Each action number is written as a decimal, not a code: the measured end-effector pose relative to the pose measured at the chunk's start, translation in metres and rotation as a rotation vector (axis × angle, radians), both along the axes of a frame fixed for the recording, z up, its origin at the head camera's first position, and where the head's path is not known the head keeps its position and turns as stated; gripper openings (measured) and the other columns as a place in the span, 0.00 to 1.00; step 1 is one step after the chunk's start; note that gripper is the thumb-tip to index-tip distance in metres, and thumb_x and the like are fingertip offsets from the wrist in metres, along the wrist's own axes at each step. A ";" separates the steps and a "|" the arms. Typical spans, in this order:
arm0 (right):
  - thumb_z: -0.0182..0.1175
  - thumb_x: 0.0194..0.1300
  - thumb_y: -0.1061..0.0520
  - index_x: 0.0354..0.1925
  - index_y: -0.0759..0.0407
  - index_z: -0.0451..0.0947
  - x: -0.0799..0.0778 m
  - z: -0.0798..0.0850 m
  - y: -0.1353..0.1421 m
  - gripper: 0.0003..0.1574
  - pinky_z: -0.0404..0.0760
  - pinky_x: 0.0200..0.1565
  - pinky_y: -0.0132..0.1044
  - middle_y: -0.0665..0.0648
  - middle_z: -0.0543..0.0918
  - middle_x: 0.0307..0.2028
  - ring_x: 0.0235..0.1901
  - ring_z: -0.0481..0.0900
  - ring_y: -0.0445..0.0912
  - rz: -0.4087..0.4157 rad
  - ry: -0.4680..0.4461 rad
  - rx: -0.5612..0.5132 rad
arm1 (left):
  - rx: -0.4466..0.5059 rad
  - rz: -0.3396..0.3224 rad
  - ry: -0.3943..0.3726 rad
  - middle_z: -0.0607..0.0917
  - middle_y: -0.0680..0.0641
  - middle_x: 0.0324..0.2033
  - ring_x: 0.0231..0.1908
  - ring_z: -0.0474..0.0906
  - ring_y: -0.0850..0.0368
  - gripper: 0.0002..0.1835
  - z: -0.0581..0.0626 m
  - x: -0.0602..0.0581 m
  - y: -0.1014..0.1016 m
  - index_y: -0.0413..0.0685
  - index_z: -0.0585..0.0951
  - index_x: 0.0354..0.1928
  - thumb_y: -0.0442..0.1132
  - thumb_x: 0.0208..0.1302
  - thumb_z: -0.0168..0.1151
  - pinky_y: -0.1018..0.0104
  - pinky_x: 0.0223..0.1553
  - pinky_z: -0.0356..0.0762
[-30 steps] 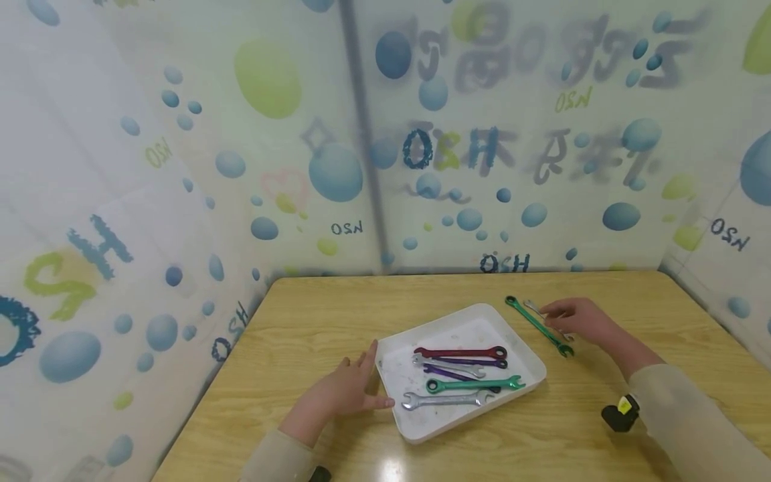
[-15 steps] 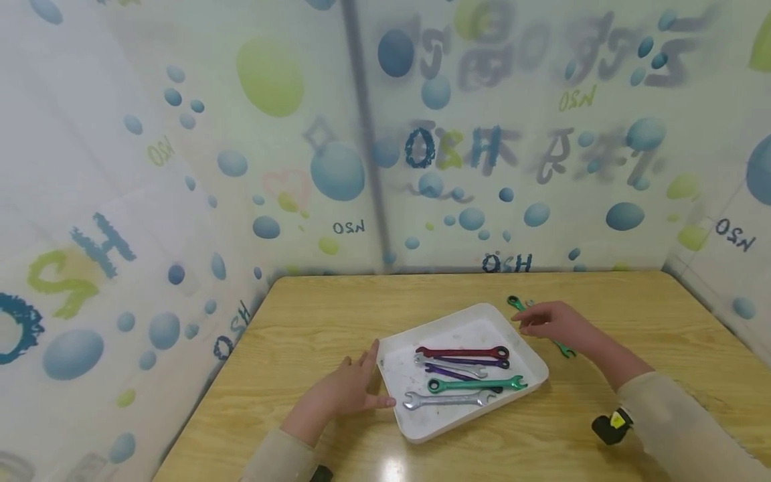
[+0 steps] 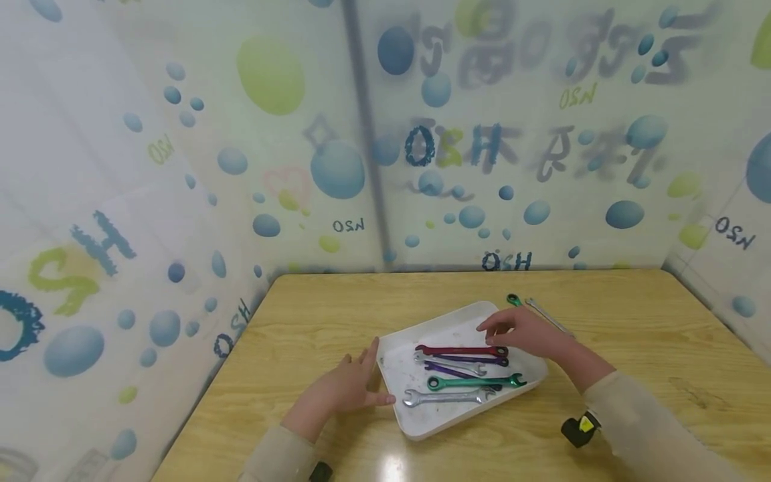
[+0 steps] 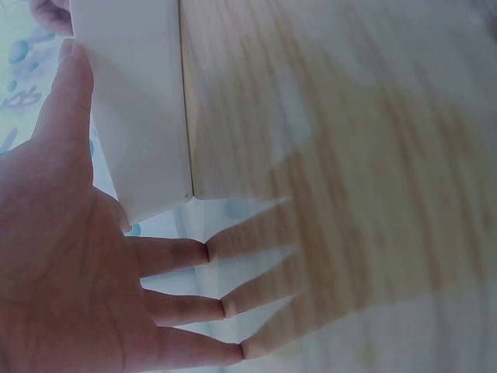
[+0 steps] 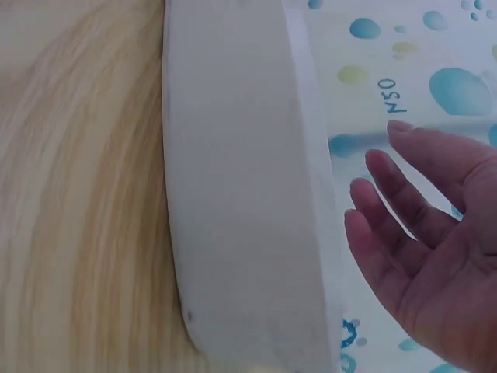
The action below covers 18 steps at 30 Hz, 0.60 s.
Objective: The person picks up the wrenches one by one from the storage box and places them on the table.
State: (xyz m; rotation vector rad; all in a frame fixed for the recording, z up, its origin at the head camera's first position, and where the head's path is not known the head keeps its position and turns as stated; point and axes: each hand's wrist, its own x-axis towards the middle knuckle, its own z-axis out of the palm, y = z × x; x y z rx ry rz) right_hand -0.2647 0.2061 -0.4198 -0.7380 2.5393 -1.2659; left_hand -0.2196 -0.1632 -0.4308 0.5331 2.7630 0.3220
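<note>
A white tray (image 3: 415, 428) holds several wrenches: a red one (image 3: 460, 351), purple ones (image 3: 452, 371), a green one (image 3: 476, 383) and silver ones, the lowest silver wrench (image 3: 446, 397) nearest the front rim. My left hand (image 3: 343, 388) is spread at the tray's left side, thumb and index finger touching the rim; in the left wrist view its fingertips (image 4: 233, 351) meet the tabletop. My right hand (image 3: 524, 329) is over the tray's right part, near the red wrench's ring end. The right wrist view shows its fingers (image 5: 384, 249) loosely bent with nothing between them.
On the wooden table (image 3: 325, 308), right of the tray, lie a green wrench (image 3: 513, 299), mostly hidden behind my right hand, and a silver wrench (image 3: 548, 316). A wall sheet with bubble patterns (image 3: 470, 217) stands behind the table's far edge.
My right hand has moved left from the two wrenches on the table to over the tray; the silver wrench is uncovered again. The left hand and tray have stayed in place.
</note>
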 end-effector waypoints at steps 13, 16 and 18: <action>0.66 0.63 0.60 0.48 0.59 0.85 0.001 -0.010 -0.047 0.14 0.81 0.41 0.40 0.51 0.84 0.38 0.36 0.79 0.46 -0.065 -0.124 0.057 | -0.005 0.010 0.001 0.59 0.35 0.71 0.65 0.55 0.23 0.64 -0.004 -0.001 0.000 0.45 0.41 0.77 0.74 0.52 0.59 0.33 0.59 0.63; 0.67 0.62 0.59 0.48 0.60 0.85 0.000 -0.013 -0.054 0.15 0.81 0.39 0.39 0.51 0.84 0.38 0.35 0.79 0.45 -0.064 -0.141 0.054 | -0.010 -0.001 0.004 0.59 0.35 0.71 0.65 0.56 0.22 0.64 -0.004 -0.002 0.000 0.44 0.41 0.77 0.74 0.52 0.58 0.33 0.59 0.64; 0.67 0.62 0.59 0.48 0.60 0.85 0.000 -0.014 -0.058 0.15 0.80 0.37 0.39 0.51 0.85 0.38 0.34 0.79 0.45 -0.067 -0.151 0.053 | -0.012 -0.007 0.008 0.59 0.34 0.71 0.65 0.56 0.22 0.64 -0.003 -0.001 0.000 0.44 0.41 0.77 0.74 0.52 0.58 0.33 0.59 0.64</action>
